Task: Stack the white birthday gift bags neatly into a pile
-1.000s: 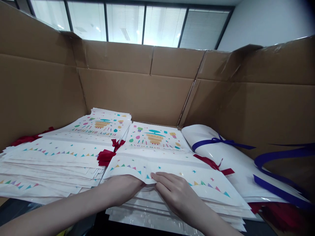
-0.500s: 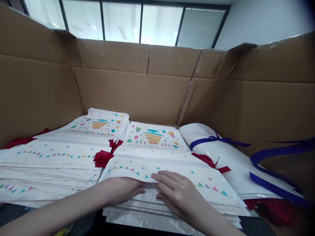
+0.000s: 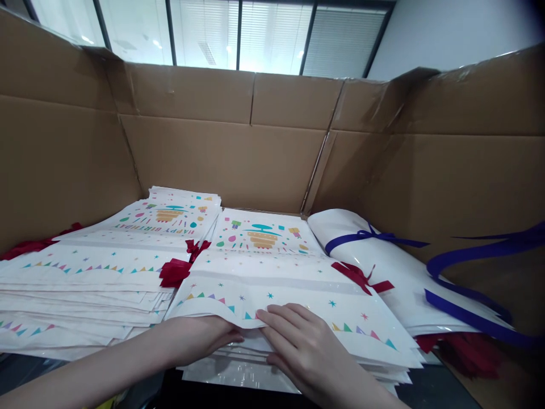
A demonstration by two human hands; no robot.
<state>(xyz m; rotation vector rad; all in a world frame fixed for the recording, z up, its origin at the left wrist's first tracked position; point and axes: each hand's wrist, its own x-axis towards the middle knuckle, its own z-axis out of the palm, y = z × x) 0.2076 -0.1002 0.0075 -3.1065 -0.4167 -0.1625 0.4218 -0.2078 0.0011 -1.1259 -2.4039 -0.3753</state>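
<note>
A stack of white gift bags printed with a birthday cake, stars and colourful bunting lies in front of me, with red ribbons at its sides. My left hand reaches in from the left beneath the raised front edge of the top bag. That edge drapes over its fingers and hides most of them. My right hand holds the same edge just beside it, fingers lying on top and thumb lower down at the front. Under the top bag, more bag edges show in layers.
A second stack of the same bags stands at left. On the right lies a rolled white bundle tied with blue ribbon. Tall cardboard walls enclose the back and sides. A red ribbon bunch lies at lower right.
The front edge of the top bag is slightly lower, over my left fingers. Both hands have shifted a little to the left in view, and the camera has moved slightly.
</note>
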